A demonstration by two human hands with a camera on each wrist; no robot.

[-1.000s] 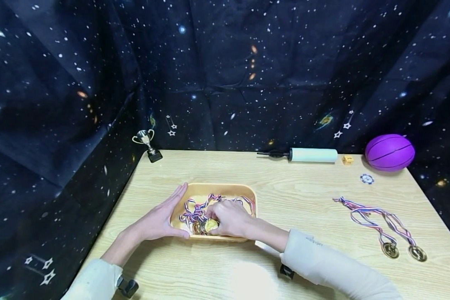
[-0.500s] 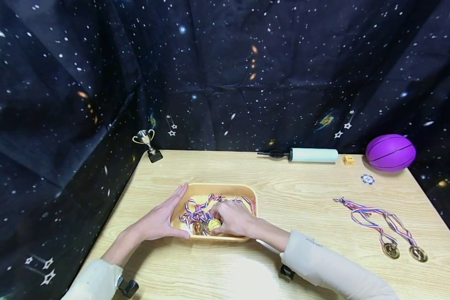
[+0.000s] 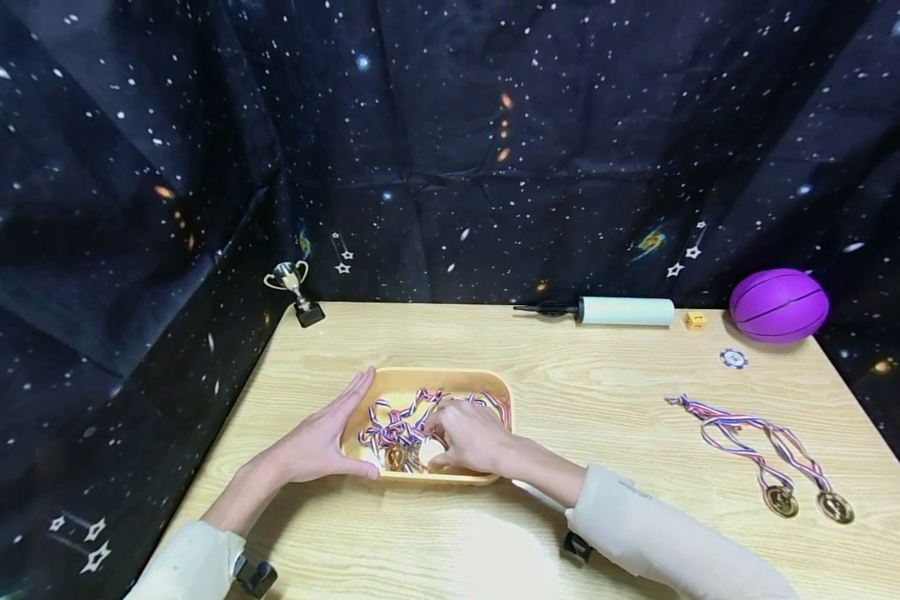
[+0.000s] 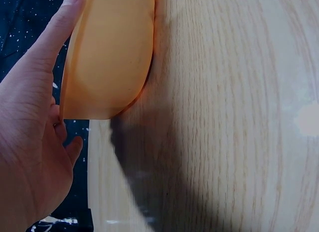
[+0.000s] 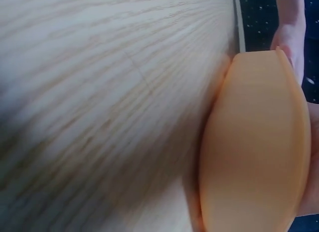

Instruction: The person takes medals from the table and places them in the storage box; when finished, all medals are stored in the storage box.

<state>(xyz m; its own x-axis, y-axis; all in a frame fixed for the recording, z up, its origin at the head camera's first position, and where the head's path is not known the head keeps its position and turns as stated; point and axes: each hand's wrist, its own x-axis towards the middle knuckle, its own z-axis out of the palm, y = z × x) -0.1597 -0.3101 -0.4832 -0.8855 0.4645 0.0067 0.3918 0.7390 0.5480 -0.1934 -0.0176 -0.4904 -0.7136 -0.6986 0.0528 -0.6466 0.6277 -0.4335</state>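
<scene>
In the head view, my left hand point(image 3: 311, 443) spans the left end of an orange plastic bin point(image 3: 450, 375). Its straight fingers lie along the far left corner and its thumb along the near rim. My right hand point(image 3: 471, 437) reaches into the bin and pinches a shiny medal point(image 3: 432, 452) near the front wall. A bronze-coloured medal point(image 3: 395, 457) lies just left of it, among tangled striped ribbons point(image 3: 397, 429). Both wrist views show the bin's outer wall point(image 4: 112, 58) from outside; the right wrist view hides the right fingers' work behind it.
Two medals point(image 3: 836, 507) with striped ribbons lie at right on the wooden table point(image 3: 592, 392). Along the back stand a small trophy point(image 3: 296, 292), a hand pump point(image 3: 622, 311), a yellow cube point(image 3: 695, 320) and a purple ball point(image 3: 780, 306). A poker chip point(image 3: 733, 358) lies before the ball.
My right hand has shifted slightly right with the pinched medal, whose face now glares white, and more of the bronze-coloured medal shows. My left hand stays in place on the bin.
</scene>
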